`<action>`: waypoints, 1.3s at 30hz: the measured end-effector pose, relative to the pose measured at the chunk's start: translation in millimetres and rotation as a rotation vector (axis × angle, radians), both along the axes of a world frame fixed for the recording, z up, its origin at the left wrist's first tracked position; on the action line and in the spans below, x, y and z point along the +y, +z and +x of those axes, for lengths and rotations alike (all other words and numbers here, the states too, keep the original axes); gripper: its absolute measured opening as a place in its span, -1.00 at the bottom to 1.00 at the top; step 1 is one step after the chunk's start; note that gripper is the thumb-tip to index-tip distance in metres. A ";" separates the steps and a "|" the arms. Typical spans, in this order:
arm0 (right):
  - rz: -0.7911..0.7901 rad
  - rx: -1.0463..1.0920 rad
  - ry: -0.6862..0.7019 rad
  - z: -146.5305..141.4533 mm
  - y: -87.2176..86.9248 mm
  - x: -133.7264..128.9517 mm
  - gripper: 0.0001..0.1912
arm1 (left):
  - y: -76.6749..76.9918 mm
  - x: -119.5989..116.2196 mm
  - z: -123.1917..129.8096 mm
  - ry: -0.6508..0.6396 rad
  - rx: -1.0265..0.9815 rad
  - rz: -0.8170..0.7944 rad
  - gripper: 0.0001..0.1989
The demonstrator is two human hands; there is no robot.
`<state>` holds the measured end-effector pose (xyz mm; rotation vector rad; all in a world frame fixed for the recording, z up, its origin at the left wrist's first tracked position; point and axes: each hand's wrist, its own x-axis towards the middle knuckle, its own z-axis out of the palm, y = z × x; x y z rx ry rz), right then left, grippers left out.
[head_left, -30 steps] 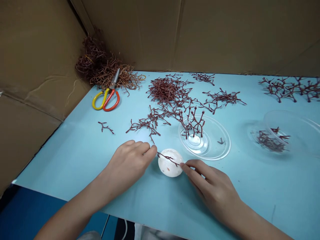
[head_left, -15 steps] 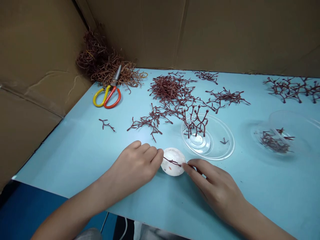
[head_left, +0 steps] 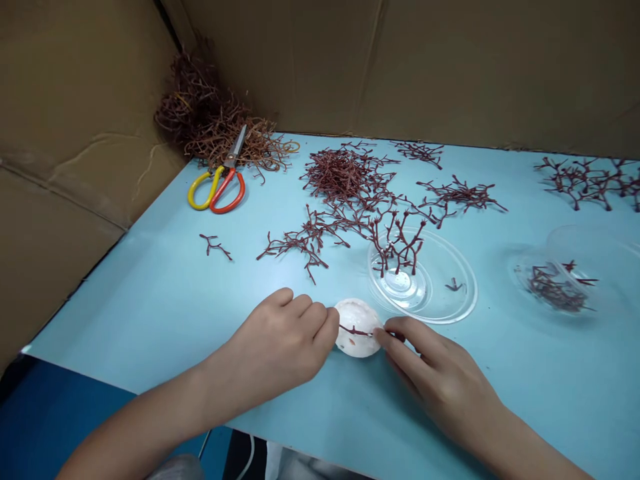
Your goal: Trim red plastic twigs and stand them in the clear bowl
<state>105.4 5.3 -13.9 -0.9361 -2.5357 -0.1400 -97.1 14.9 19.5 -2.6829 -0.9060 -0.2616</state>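
Observation:
Between my two hands stretches a thin brown plastic-looking twig (head_left: pixel 354 331), lying across a small round white piece (head_left: pixel 358 348) with a pale, wet-looking face. My left hand (head_left: pixel 295 333) is closed in a fist, and the twig's left end disappears into its thumb side. Thumb and fingertips of my right hand (head_left: pixel 425 357) pinch the right end near the white piece's edge. Just beyond is a clear plastic lid-like dish (head_left: pixel 457 310), with branched brown twigs (head_left: pixel 397 247) propped in it and a small fragment (head_left: pixel 454 285) on its right side.
Scissors (head_left: pixel 220 187) with yellow and red handles rest against a tangled twig heap (head_left: pixel 210 113) in the back left corner. A dense twig pile (head_left: pixel 340 173) lies at centre back. At right stands a clear container (head_left: pixel 557 290) holding short pieces. Cardboard walls (head_left: pixel 450 67) enclose the table.
The view has shifted slightly, so most things sit a little further right. Both hands keep their hold on the twig, which lies more nearly level over the white piece.

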 end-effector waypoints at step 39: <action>-0.236 0.351 -0.052 9.6 8.3 -0.1 -0.80 | -8.0 -5.7 3.2 -0.021 -0.177 0.133 -0.93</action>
